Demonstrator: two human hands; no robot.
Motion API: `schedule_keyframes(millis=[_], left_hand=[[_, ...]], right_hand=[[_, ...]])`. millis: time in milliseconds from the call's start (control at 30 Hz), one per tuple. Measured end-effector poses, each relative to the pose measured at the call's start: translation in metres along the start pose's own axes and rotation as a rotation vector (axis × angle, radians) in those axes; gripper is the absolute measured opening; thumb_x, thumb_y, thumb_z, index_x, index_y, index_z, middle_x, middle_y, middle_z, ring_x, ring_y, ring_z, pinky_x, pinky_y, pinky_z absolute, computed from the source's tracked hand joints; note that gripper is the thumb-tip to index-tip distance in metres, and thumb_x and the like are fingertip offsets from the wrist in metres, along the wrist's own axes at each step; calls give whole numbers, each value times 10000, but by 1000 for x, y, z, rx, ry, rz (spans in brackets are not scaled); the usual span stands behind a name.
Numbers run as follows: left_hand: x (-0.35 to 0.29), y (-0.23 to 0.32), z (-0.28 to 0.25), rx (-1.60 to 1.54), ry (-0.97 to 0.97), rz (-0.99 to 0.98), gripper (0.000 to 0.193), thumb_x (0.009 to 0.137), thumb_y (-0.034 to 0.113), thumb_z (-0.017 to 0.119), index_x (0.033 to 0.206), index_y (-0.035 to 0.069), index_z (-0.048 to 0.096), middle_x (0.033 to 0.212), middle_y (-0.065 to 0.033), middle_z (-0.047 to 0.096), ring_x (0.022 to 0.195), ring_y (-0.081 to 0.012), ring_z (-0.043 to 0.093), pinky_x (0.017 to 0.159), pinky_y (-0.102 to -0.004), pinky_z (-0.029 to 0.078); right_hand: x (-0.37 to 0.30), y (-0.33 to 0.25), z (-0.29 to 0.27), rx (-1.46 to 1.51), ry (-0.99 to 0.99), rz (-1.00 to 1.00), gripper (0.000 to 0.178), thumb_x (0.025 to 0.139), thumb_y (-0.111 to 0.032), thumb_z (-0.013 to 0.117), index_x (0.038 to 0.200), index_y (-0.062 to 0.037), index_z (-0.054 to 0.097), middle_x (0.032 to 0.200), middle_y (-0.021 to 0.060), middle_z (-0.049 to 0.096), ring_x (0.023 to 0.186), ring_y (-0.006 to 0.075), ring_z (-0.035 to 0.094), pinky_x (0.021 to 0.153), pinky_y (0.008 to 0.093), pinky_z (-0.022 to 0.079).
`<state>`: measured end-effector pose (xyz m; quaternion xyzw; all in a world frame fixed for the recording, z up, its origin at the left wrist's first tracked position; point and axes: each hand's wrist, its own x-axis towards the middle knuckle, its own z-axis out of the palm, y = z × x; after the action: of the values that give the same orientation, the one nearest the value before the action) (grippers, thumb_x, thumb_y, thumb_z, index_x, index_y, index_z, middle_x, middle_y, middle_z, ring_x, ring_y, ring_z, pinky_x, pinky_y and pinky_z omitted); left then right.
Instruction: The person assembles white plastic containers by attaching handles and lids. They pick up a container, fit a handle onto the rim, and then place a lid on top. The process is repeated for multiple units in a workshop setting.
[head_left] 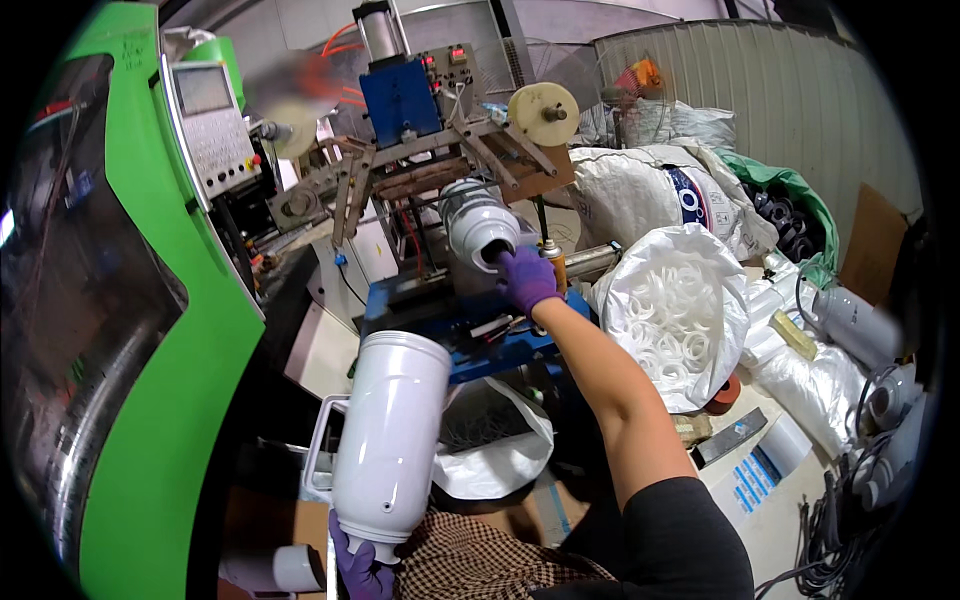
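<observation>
A large white plastic jug (392, 430) with a side handle stands upside down in front of me, its wide end up. My left hand (358, 562), in a purple glove, is closed round its narrow neck at the bottom. A second white jug (478, 222) lies on its side in the machine under the blue press head, its open mouth toward me. My right hand (528, 278), also in a purple glove, grips the rim of that mouth at its right side. Some of its fingertips are hidden at the opening.
The press machine (402, 100) has a pale roll (543, 115) at its right. A green machine (150, 400) fills the left side. On the right are a white sack of plastic rings (665, 325), stuffed sacks (640, 195) and cables (830, 530). Another open bag (495, 460) stands below the blue bench.
</observation>
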<state>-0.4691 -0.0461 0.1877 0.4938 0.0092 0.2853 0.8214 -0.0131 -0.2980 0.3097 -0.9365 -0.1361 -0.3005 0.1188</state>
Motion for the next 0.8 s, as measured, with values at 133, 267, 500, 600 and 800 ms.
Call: schedule_keyframes(millis=[133,267,500,600,800], left_hand=[[33,21,-14,143,45,113,938,839,128,695,1639,64,210,1568,-158,425,1386,-343,482,1127,-486,444],[107,43,10,310,-30,80,884,836,-27,589,1634,31,212,1512,-183,473,1291,-300,568,1039,-403,517],[203,-45,205,1769,-416,1139,638,870,182,656,1492,255,532,1612,-173,379,1386,-558,368,1148,-643,315],[232,-95,279,1725,-444,1208,430,930,123,588,1346,230,603,1591,-98,417,1404,-570,331,1068,-783,288],[367,-123,330,2200,-728,1031,473,965,333,543,1427,247,596,1609,-42,417,1519,-472,233,1133,-795,132]], right_hand=[[-88,-13,-16,181,428,-192,359,685,-317,816,930,-133,629,932,91,628,909,317,630,776,469,476],[-279,8,-59,274,591,-397,490,676,-354,835,1015,-122,567,1056,151,608,921,381,604,823,501,482],[-426,11,-101,672,384,-131,429,601,-434,949,821,-218,651,719,11,643,655,279,625,614,397,451],[-436,9,-78,690,60,-131,386,612,-487,923,799,-244,687,678,18,557,630,251,594,566,393,410],[-425,-22,-22,658,-348,-363,344,808,-494,770,894,-165,720,818,94,625,789,302,632,677,448,452]])
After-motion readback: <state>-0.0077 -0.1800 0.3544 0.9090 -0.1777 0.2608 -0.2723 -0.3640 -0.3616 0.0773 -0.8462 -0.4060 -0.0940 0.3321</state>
